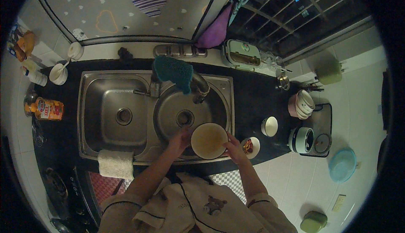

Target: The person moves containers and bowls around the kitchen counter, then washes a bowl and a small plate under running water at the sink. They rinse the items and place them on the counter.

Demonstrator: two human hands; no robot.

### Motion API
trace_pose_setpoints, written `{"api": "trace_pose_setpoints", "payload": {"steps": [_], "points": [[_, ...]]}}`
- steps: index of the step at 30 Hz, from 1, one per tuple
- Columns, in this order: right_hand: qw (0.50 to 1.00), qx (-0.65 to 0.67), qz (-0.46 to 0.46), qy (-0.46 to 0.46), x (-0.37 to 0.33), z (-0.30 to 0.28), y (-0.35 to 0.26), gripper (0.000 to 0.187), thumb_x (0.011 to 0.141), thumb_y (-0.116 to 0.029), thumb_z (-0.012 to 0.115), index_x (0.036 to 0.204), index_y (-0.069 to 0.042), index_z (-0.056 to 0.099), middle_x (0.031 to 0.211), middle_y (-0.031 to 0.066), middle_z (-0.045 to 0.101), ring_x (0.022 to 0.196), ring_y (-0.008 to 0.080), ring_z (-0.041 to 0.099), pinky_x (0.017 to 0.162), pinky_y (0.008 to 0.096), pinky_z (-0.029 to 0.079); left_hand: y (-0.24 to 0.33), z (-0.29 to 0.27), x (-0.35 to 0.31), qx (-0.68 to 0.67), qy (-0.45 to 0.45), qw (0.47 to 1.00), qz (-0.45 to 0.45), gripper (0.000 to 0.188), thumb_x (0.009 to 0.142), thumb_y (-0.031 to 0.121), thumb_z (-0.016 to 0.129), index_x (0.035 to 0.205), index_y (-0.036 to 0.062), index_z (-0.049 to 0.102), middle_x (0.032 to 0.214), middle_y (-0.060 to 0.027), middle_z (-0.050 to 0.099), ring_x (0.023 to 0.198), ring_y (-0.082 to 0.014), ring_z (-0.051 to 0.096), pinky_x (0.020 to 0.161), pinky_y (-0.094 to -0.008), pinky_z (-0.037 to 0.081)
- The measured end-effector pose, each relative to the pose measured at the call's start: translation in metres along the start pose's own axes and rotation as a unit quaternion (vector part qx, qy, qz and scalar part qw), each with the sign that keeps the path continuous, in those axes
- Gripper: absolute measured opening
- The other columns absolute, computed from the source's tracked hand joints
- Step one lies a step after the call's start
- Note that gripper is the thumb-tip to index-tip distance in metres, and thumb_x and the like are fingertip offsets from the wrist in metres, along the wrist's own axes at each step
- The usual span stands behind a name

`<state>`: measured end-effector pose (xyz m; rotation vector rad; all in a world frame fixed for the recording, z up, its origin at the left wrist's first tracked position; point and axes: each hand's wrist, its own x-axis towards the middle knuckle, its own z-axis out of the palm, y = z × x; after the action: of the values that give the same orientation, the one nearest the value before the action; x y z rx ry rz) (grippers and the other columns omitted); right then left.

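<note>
I hold a round pale bowl [209,141] over the front right edge of the round sink basin [168,114]. Cloudy yellowish liquid seems to fill it. My right hand [233,147] grips its right side, the thumb at the rim. On the left side, my left hand [180,139] is closed against the bowl, its fingertips partly hidden. Just right of my right hand stands a small white bowl [255,145] with reddish-brown pieces inside. A teal mesh cloth [174,73] hangs over the faucet [201,90] behind the bowl.
The square basin [107,110] lies left, with a beige towel [115,164] over its front edge. An orange bottle [49,109] stands far left. On the right counter are a white bowl [269,126], stacked bowls [304,103] and a white-and-black appliance [303,140]. A stove [59,184] is lower left.
</note>
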<state>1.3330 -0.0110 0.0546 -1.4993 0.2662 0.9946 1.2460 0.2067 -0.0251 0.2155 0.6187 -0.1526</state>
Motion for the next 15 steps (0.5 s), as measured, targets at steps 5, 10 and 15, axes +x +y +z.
{"api": "trace_pose_setpoints", "payload": {"steps": [5, 10, 15], "points": [[0.998, -0.052, -0.021, 0.018, -0.007, 0.002, -0.010, 0.065, 0.075, -0.002, 0.052, 0.135, -0.002, 0.027, 0.120, 0.0147, 0.048, 0.102, 0.0255, 0.055, 0.069, 0.0353, 0.056, -0.012, -0.040, 0.044, 0.063, -0.074, 0.995, -0.002, 0.021, 0.087, 0.023, 0.050, 0.101, 0.0090, 0.055, 0.087, -0.0007, 0.059, 0.077, -0.0124, 0.058, 0.069, -0.0274, 0.048], [0.997, -0.065, -0.043, 0.017, -0.012, 0.003, -0.014, 0.064, 0.075, -0.002, 0.053, 0.134, -0.003, 0.029, 0.119, 0.0143, 0.049, 0.101, 0.0239, 0.055, 0.069, 0.0346, 0.056, -0.010, 0.004, 0.030, 0.104, 0.019, 0.992, 0.063, 0.020, 0.090, 0.020, 0.045, 0.102, 0.0061, 0.055, 0.080, -0.0014, 0.059, 0.074, -0.0096, 0.057, 0.062, -0.0250, 0.048], [0.995, -0.076, -0.058, 0.003, -0.015, 0.008, -0.021, 0.064, 0.074, -0.004, 0.056, 0.134, -0.006, 0.031, 0.116, 0.0137, 0.051, 0.098, 0.0229, 0.057, 0.069, 0.0338, 0.056, -0.009, 0.010, 0.031, 0.153, 0.048, 0.986, 0.033, 0.029, 0.090, 0.025, 0.047, 0.111, 0.0047, 0.052, 0.086, -0.0025, 0.060, 0.074, -0.0112, 0.058, 0.060, -0.0247, 0.047]]}}
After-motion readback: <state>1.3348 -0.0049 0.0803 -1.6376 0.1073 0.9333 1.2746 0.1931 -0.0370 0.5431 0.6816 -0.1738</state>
